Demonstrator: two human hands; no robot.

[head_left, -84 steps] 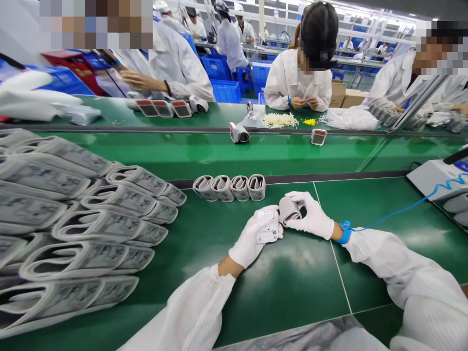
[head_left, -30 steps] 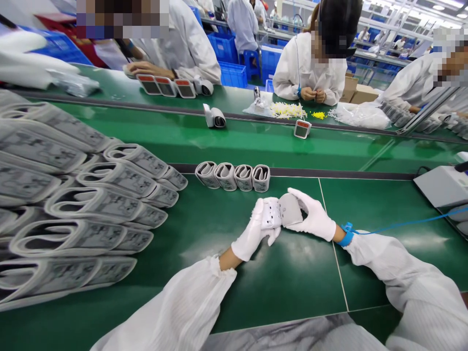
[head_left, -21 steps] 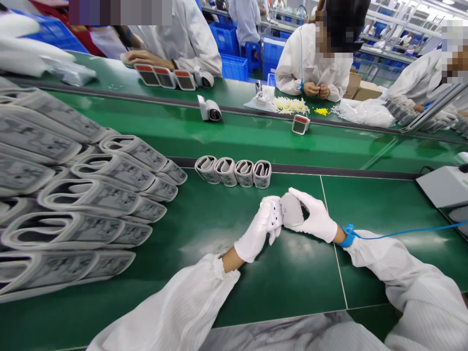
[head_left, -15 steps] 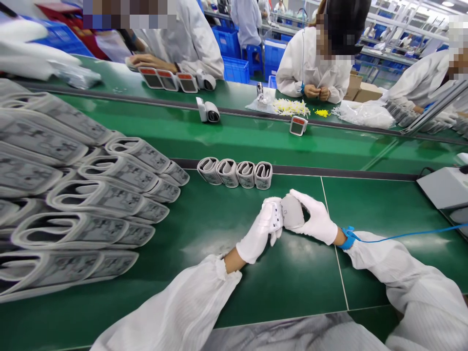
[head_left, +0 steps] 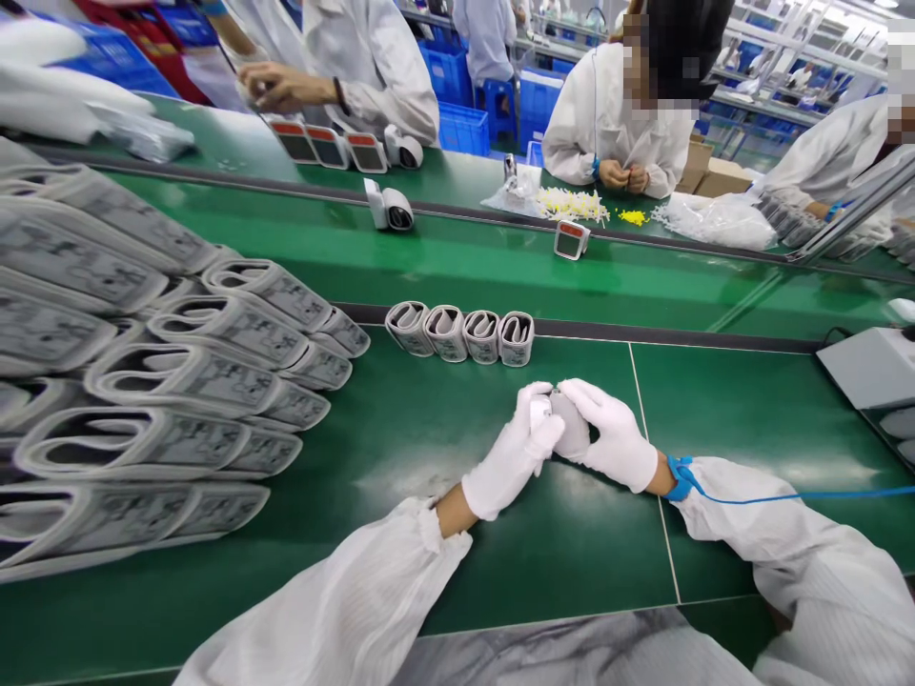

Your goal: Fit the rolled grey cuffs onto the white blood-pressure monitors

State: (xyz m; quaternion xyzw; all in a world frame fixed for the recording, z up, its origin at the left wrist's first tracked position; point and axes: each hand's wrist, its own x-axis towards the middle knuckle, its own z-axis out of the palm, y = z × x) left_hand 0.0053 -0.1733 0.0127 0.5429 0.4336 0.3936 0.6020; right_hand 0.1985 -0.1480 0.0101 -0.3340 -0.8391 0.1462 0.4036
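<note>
The left hand [head_left: 511, 455] and right hand [head_left: 615, 440], both in white gloves, meet near the middle of the worktop [head_left: 443, 572], each closed on its side of one small assembly. The left fingers [head_left: 533, 405] curl over a white unit [head_left: 541, 411], covering most of it, while the right fingers [head_left: 593, 402] pinch a rolled grey cuff [head_left: 570, 426] pressed against it.

The unit looks light and stiff, with a smooth plastic shell that gloves could slide on, so it seems best held by its body. The cuff looks soft and springy and should give under a squeeze; its rolled sides offer the surest hold.

The hands hide the place where the two pieces meet, so I cannot tell whether they are joined or only held together, and the unit's face is out of sight.

At 12 o'clock from the hands stands a row of four rolled cuffs [head_left: 457, 335]; a large pile of flattened cuffs [head_left: 178, 381] lies at 9 o'clock. A blue wrist strap [head_left: 681, 476] circles the right wrist, its cord [head_left: 786, 496] running toward a grey box [head_left: 864, 367] at 3 o'clock
</note>
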